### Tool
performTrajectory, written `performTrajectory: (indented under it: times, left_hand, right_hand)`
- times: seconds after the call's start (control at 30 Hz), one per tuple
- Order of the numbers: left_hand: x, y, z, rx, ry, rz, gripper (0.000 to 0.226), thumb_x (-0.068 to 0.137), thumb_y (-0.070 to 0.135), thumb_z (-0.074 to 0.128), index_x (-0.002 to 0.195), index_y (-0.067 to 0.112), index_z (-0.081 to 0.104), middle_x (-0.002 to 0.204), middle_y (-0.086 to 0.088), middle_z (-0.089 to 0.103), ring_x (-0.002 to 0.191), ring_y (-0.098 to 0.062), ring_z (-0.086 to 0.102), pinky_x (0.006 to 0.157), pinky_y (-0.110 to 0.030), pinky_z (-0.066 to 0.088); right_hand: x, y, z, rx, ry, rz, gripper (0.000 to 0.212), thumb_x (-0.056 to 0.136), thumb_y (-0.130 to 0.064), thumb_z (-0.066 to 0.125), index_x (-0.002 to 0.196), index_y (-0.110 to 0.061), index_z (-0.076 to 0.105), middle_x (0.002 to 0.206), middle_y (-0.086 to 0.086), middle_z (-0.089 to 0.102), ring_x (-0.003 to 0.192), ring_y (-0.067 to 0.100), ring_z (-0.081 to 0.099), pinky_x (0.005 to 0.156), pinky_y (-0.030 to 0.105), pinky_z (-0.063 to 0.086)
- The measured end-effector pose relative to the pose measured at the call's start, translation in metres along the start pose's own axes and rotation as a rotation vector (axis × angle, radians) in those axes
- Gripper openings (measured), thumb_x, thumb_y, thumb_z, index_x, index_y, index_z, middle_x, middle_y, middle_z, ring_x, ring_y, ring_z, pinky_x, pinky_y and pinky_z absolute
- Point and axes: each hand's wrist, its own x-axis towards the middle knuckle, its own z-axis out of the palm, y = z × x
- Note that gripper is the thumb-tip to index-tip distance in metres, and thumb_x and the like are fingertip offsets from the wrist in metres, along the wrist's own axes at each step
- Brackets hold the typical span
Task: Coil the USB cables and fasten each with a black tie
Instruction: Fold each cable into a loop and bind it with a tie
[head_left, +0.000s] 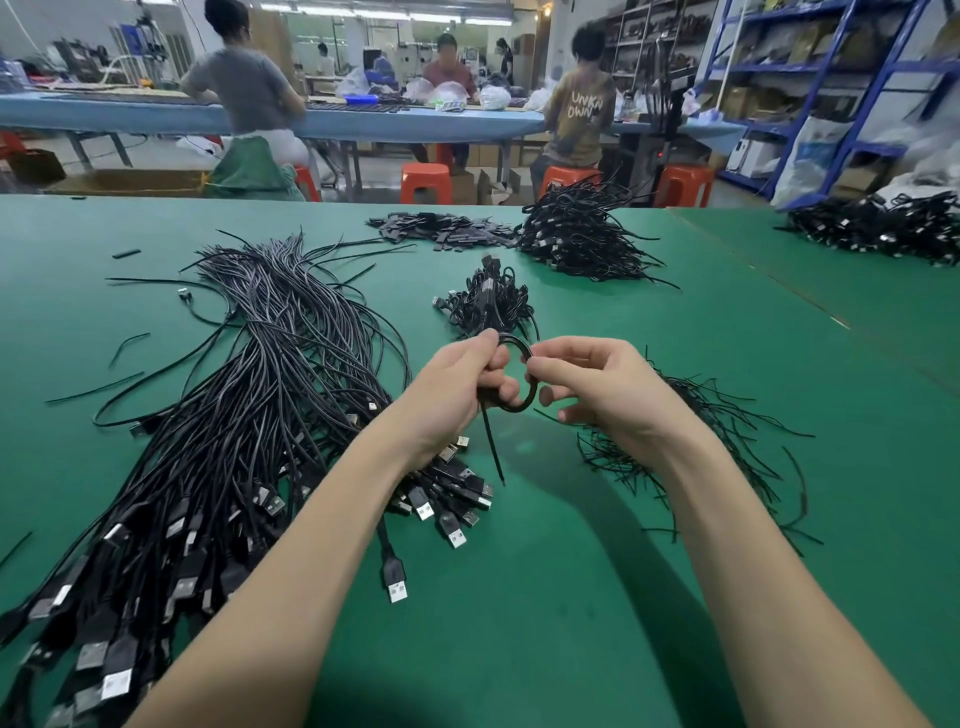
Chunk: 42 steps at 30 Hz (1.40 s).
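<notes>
My left hand (457, 395) grips a small black coil of USB cable (522, 371) held above the green table (571, 597). A thin black tail (493, 447) hangs down from below that hand. My right hand (602, 389) pinches the coil's right side between thumb and forefinger. A big bundle of uncoiled black USB cables (249, 415) lies to the left, plugs toward me. A loose heap of black ties (717, 447) lies under and right of my right wrist. A small pile of coiled cables (491, 306) sits just beyond my hands.
A larger heap of coiled cables (582, 239) and flat black pieces (447, 231) lie at the table's far side. Another cable pile (883, 228) sits far right. People work at a blue bench (156, 117) behind, with orange stools (426, 182) and blue shelving (831, 78).
</notes>
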Motion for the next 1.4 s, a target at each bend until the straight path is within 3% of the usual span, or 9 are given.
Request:
performTrajectory:
  times: [0.33, 0.4, 0.5, 0.63, 0.83, 1.03, 1.13, 1.3, 1.4]
  left_hand:
    - [-0.003, -0.011, 0.004, 0.858, 0.167, 0.181, 0.019, 0.108, 0.025, 0.031, 0.100, 0.023, 0.048, 0.098, -0.006, 0.060, 0.078, -0.007, 0.055, 0.070, -0.015, 0.045]
    - [-0.003, -0.011, 0.005, 0.754, 0.125, 0.178, 0.025, 0.109, 0.023, 0.030, 0.117, 0.017, 0.052, 0.112, -0.004, 0.060, 0.100, -0.010, 0.062, 0.086, -0.025, 0.052]
    - [-0.006, -0.014, 0.007, 0.455, 0.023, 0.127, 0.028, 0.109, 0.021, 0.028, 0.124, 0.015, 0.051, 0.101, 0.000, 0.063, 0.086, -0.010, 0.072, 0.073, -0.027, 0.058]
    - [-0.004, -0.019, 0.011, 0.495, 0.059, 0.107, 0.022, 0.108, 0.023, 0.031, 0.111, 0.014, 0.051, 0.084, 0.004, 0.057, 0.063, -0.006, 0.058, 0.058, -0.019, 0.045]
    - [-0.004, -0.019, 0.018, 0.770, 0.054, 0.147, 0.022, 0.108, 0.024, 0.030, 0.099, 0.015, 0.048, 0.081, 0.002, 0.058, 0.073, -0.021, 0.056, 0.068, -0.033, 0.044]
    - [-0.004, -0.027, 0.025, 0.463, 0.068, 0.097, 0.004, 0.107, 0.029, 0.030, 0.106, 0.026, 0.034, 0.072, 0.006, 0.053, 0.067, -0.015, 0.051, 0.062, -0.033, 0.037]
    - [-0.002, -0.029, 0.022, 0.379, 0.137, 0.095, 0.014, 0.108, 0.025, 0.030, 0.094, 0.026, 0.031, 0.074, 0.004, 0.053, 0.056, 0.000, 0.050, 0.055, -0.022, 0.038]
    - [0.001, -0.027, 0.003, 0.203, 0.253, 0.037, 0.015, 0.107, 0.021, 0.036, 0.092, 0.022, 0.036, 0.078, 0.002, 0.053, 0.054, -0.002, 0.044, 0.049, -0.015, 0.036]
    - [0.003, -0.029, 0.001, 0.096, 0.274, 0.021, 0.015, 0.107, 0.019, 0.038, 0.092, 0.020, 0.037, 0.076, 0.001, 0.053, 0.051, -0.003, 0.042, 0.046, -0.014, 0.033]
  right_hand:
    - [0.001, 0.004, 0.020, 0.151, 0.149, -0.096, 0.009, 0.088, -0.004, 0.076, 0.085, -0.013, 0.076, 0.069, 0.004, 0.073, 0.051, 0.012, 0.061, 0.056, 0.022, 0.057]
    - [0.001, 0.005, 0.021, 0.193, 0.155, -0.097, 0.013, 0.088, -0.002, 0.075, 0.082, -0.014, 0.078, 0.069, 0.004, 0.074, 0.052, 0.010, 0.062, 0.057, 0.021, 0.058]
    - [0.003, 0.008, 0.023, 0.182, 0.179, -0.124, 0.008, 0.087, -0.004, 0.077, 0.088, -0.012, 0.079, 0.069, 0.008, 0.073, 0.053, 0.011, 0.063, 0.060, 0.022, 0.058]
    - [0.004, 0.008, 0.019, 0.130, 0.203, -0.147, 0.007, 0.084, -0.008, 0.081, 0.090, -0.011, 0.080, 0.072, 0.008, 0.075, 0.059, 0.015, 0.069, 0.063, 0.027, 0.060]
    - [0.006, 0.005, 0.017, -0.104, 0.245, -0.214, 0.015, 0.081, -0.029, 0.084, 0.089, -0.016, 0.081, 0.076, -0.004, 0.076, 0.059, 0.012, 0.066, 0.068, 0.030, 0.058]
    - [0.010, 0.014, 0.010, -0.188, 0.403, -0.222, 0.029, 0.081, -0.033, 0.083, 0.066, -0.011, 0.072, 0.051, -0.003, 0.055, 0.048, 0.012, 0.048, 0.060, 0.032, 0.043]
    - [0.011, 0.015, 0.006, -0.089, 0.337, -0.154, 0.025, 0.088, -0.044, 0.076, 0.081, -0.020, 0.076, 0.063, -0.005, 0.068, 0.051, 0.010, 0.057, 0.055, 0.027, 0.048]
    - [0.010, 0.035, -0.022, -1.066, 0.355, -0.046, 0.014, 0.091, -0.041, 0.065, 0.095, -0.035, 0.077, 0.093, -0.016, 0.072, 0.085, 0.011, 0.065, 0.070, 0.024, 0.045]
    - [0.008, 0.044, -0.015, -1.252, 0.333, 0.030, 0.012, 0.090, -0.038, 0.066, 0.096, -0.038, 0.077, 0.105, -0.009, 0.069, 0.100, 0.023, 0.065, 0.076, 0.029, 0.045]
